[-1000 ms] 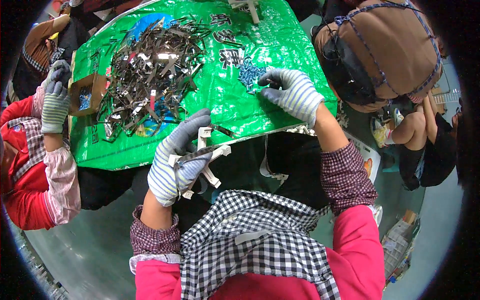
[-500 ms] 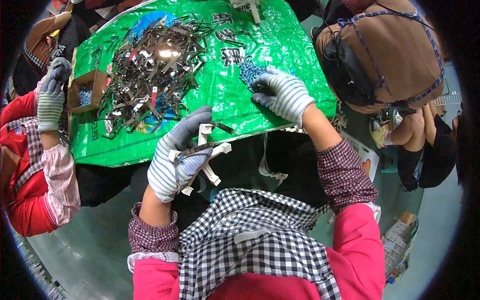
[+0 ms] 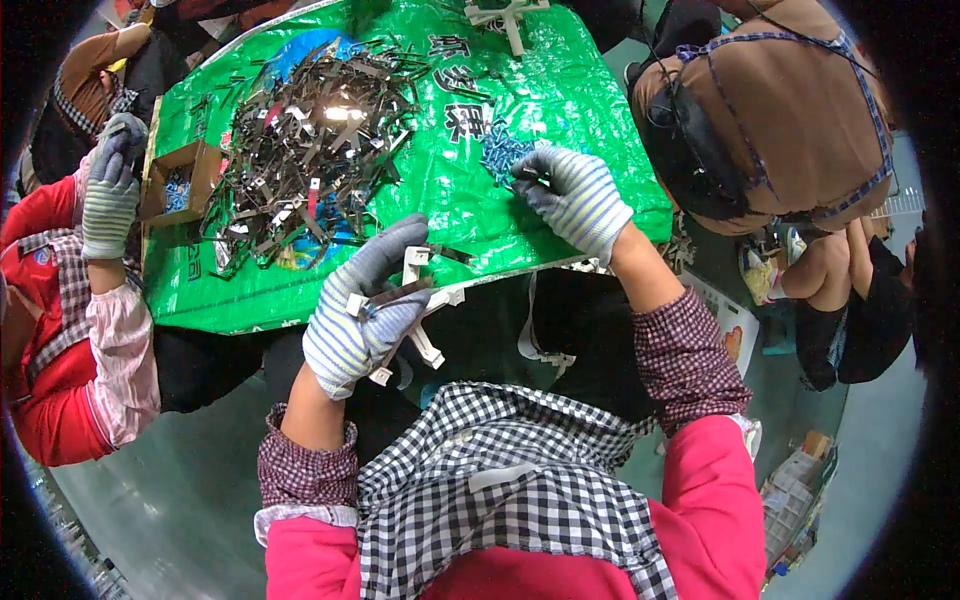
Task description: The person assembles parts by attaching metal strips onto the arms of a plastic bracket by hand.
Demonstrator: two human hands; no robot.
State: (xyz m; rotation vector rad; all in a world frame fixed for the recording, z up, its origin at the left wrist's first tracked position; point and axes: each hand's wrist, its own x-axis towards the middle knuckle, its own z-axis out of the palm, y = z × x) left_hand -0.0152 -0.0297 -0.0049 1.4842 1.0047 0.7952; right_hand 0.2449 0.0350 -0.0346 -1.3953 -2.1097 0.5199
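My left hand (image 3: 340,335), in a striped grey-palmed glove, grips a white plastic piece with several arms (image 3: 427,347) over the near edge of the green sheet. Across that piece lies a dark metal strip (image 3: 400,292), beneath my thumb. My right hand (image 3: 585,200), gloved the same way, is at the near right side of a small heap of blue screw-like pieces (image 3: 502,152). Its thumb and forefinger are drawn together in a pinch; whatever is between them is too small to make out.
Dark metal strips form a large pile (image 3: 300,165) on the green sheet (image 3: 570,90). An open cardboard box (image 3: 207,178) with blue pieces stands left of it. Another white piece (image 3: 514,32) lies at the far edge. A co-worker's gloved hand (image 3: 108,212) is at left; a person in brown (image 3: 790,110) sits at right.
My right hand has drawn back slightly from the blue heap, its fingertips now closer together. My left hand, still gripping the white piece, has barely shifted.
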